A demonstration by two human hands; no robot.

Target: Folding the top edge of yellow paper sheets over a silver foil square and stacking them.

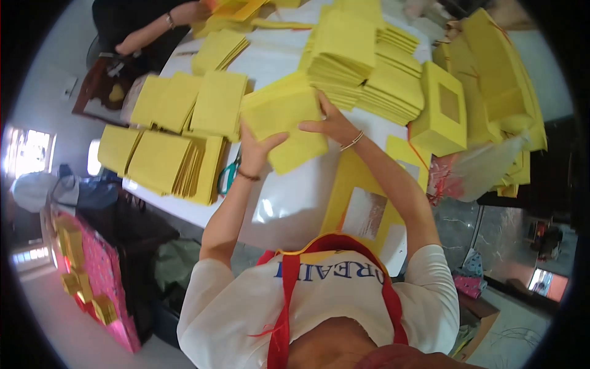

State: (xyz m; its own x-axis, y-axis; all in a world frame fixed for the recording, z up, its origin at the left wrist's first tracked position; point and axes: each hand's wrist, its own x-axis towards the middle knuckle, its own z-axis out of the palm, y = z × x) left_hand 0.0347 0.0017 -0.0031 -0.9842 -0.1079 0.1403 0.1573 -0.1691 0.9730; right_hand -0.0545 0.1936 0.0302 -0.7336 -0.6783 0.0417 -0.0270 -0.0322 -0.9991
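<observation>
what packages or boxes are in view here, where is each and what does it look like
Yellow envelope stack: table centre, held by left hand and right hand.
Yellow window box: upright at right, square cut-out.
Flat yellow window sheet: near edge, clear panel.
Envelope piles: left, fanned, plain yellow.
Tall stacks: behind, yellow.

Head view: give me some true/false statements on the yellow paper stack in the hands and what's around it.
1. Both hands, left hand and right hand, hold the stack of flat yellow paper envelopes. True.
2. The table top is black. False: it is white.
3. An upright yellow box with a square window stands to the right of the right hand. True.
4. The left hand holds the green-handled scissors. False: they lie on the table below that hand.
5. Another person's arm shows at the far end. True.
</observation>
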